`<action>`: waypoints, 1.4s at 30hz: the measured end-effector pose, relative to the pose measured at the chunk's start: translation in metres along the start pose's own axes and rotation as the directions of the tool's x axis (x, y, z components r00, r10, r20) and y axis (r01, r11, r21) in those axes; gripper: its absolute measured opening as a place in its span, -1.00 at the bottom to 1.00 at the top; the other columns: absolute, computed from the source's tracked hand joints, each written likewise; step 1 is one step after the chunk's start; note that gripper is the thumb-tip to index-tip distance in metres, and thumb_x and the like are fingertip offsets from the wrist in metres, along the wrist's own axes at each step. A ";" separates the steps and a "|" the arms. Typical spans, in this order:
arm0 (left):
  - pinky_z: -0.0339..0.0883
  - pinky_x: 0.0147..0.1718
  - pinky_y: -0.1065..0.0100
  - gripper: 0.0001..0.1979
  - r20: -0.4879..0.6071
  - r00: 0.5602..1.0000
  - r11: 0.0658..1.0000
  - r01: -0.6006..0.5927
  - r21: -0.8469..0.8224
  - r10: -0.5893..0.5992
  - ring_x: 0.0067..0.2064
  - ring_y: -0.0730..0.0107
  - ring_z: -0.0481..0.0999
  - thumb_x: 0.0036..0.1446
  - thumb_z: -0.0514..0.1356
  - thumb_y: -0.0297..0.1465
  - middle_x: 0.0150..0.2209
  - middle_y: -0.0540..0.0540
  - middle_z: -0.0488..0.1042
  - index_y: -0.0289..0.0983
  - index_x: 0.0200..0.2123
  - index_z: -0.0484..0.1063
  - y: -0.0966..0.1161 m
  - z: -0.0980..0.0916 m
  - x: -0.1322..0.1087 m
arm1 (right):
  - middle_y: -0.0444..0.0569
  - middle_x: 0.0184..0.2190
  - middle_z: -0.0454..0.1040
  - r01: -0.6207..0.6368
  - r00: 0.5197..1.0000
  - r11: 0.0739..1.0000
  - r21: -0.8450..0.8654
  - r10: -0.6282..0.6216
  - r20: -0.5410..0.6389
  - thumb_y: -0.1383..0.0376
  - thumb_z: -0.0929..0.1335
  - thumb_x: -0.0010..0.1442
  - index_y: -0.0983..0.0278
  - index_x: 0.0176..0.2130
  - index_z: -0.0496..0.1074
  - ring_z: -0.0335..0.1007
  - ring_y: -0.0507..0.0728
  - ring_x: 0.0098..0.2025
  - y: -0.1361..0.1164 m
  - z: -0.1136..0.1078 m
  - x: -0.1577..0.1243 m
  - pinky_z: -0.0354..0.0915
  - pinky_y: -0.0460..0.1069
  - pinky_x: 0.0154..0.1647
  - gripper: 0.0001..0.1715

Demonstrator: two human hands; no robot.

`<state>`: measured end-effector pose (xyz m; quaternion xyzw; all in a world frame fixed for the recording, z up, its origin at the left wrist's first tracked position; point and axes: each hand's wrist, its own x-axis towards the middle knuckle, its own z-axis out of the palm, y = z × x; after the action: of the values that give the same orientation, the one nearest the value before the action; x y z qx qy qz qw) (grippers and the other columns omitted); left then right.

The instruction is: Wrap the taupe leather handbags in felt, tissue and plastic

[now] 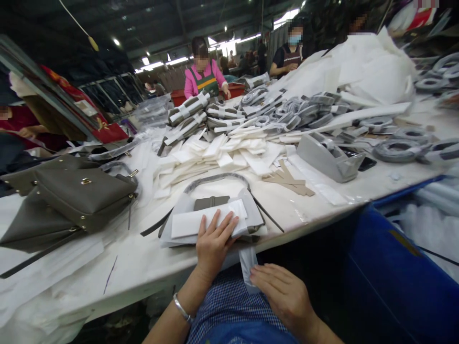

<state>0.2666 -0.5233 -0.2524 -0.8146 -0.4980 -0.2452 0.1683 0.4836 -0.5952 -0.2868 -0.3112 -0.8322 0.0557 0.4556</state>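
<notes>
My left hand (pixel 213 243) lies flat, fingers stretched out, on a white foam sheet (pixel 190 222) that wraps a grey bag part with a curved handle (pixel 215 179) at the table's near edge. My right hand (pixel 285 294) rests over my lap below the table edge, fingers together against a small strip of clear plastic (pixel 247 265) that hangs from the wrapped piece. A silver bracelet (pixel 181 308) is on my left wrist.
Grey leather handbags (pixel 71 191) lie at the left. Stacked white foam pieces (pixel 222 155), wrapped grey straps (pixel 276 112) and a grey tape dispenser (pixel 328 157) cover the white table (pixel 136 263). A blue bin (pixel 401 272) stands at the right. Other people work at the far side.
</notes>
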 end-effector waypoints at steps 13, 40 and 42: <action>-0.25 0.40 -0.10 -0.64 -0.079 0.996 0.998 0.025 -0.062 -0.030 0.27 0.23 0.36 0.36 0.13 -0.24 0.13 0.01 0.50 -0.03 0.20 0.37 -0.001 0.008 -0.001 | 0.07 0.08 0.54 0.082 0.952 0.993 0.084 -0.103 0.289 0.28 0.31 0.35 0.24 0.17 0.39 0.46 0.20 0.15 0.056 -0.025 0.132 0.29 0.19 0.28 -0.59; -0.20 0.38 -0.20 -0.51 0.062 0.998 0.991 0.034 -0.132 -0.026 0.28 0.14 0.35 0.26 0.23 -0.44 0.21 -0.01 0.42 -0.05 0.23 0.32 -0.006 0.000 0.001 | 0.02 0.19 0.46 0.071 0.988 0.946 -0.317 -0.024 0.149 0.41 0.28 0.38 0.17 0.30 0.25 0.35 0.19 0.24 0.056 0.007 0.082 0.03 0.28 0.42 -0.46; -0.21 0.38 -0.19 -0.50 0.078 0.996 0.989 0.044 -0.142 -0.033 0.30 0.15 0.33 0.25 0.24 -0.43 0.21 -0.01 0.41 -0.05 0.24 0.32 -0.005 -0.003 0.001 | 0.03 0.17 0.47 0.069 0.991 0.957 -0.280 -0.032 0.134 0.41 0.27 0.38 0.18 0.28 0.27 0.39 0.18 0.21 0.061 0.011 0.078 0.11 0.26 0.38 -0.48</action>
<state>0.2621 -0.5215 -0.2493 -0.8235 -0.5006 -0.2528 0.0857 0.4723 -0.5001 -0.2596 -0.3478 -0.8666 -0.0564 0.3533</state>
